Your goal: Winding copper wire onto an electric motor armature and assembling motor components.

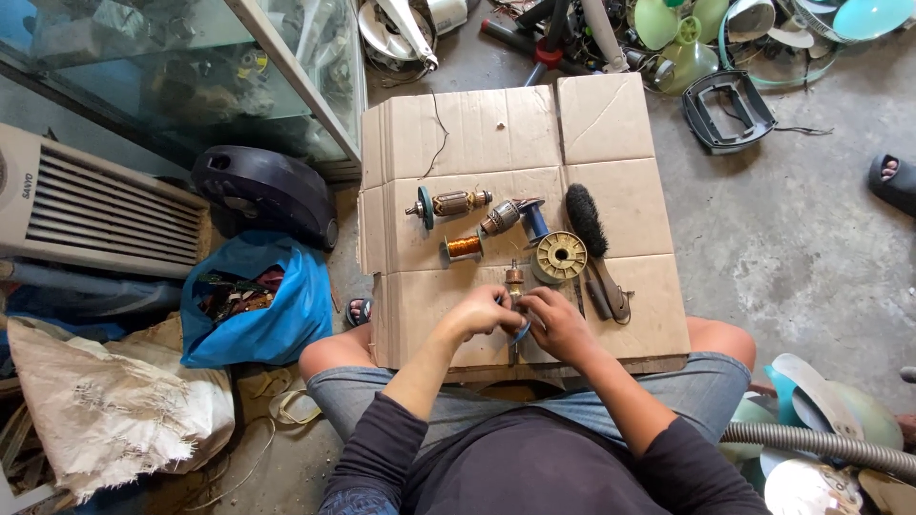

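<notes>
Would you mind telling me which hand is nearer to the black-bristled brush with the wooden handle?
The right hand: it lies just left of the brush's handle end. The left hand sits farther left, beyond the small motor armature both hands hold.

Small repair workshop, floor-level. Bare concrete floor [792, 238] strewn with fan parts: green blades [682, 38], wire guards [782, 48], a dark motor housing [262, 195]. Flattened cardboard [496, 133] serves as the bench, carrying motor armatures [458, 202], a copper wire spool [464, 247] and a brush [585, 219]. Glass cabinet [191, 76] alongside.
</notes>
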